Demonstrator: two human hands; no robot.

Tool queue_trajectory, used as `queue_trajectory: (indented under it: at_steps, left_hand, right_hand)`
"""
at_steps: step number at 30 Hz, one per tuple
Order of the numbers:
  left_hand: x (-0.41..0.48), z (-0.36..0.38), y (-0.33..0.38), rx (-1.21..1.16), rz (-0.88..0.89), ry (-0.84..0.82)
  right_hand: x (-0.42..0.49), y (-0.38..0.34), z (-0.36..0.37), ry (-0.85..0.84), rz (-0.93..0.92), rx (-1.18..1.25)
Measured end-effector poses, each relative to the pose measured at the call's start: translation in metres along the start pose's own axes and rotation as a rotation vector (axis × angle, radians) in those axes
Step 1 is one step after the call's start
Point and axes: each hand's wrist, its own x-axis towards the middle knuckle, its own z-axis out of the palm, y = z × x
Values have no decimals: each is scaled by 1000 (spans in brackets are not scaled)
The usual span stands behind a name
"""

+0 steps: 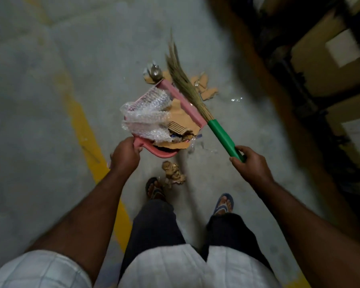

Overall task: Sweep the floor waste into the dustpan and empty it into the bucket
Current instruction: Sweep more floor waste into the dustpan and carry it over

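A pink dustpan hangs above the grey floor, its handle gripped by my left hand. It is piled with bubble wrap and torn cardboard pieces. My right hand holds the green handle of a grass broom, whose bristles lie along the pan's far rim. More cardboard scraps and a clear plastic piece lie on the floor beyond the pan. A crumpled brown paper wad sits near my left foot. No bucket is in view.
A yellow painted line runs diagonally across the concrete floor on the left. Dark shelving with cardboard boxes stands along the right side. My sandalled feet are below the pan.
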Motion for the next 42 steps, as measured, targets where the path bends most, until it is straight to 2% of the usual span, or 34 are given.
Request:
queue_trajectory:
  at_steps: [9, 17, 28, 37, 42]
  left_hand:
    - [-6, -114, 65, 105, 230, -12]
    - [-25, -150, 128, 131, 466, 71]
    - [-115, -117, 238, 68, 690, 60]
    - [-219, -49, 321, 43, 909, -98]
    - [-274, -12, 358, 13, 1087, -264]
  right_hand:
    - [-67, -42, -67, 180, 106, 236]
    - [-114, -44, -125, 343, 107, 512]
    - [-184, 21, -192, 403, 84, 652]
    - [-289, 140, -217, 569, 217, 673]
    - [-348, 195, -217, 705, 297, 718]
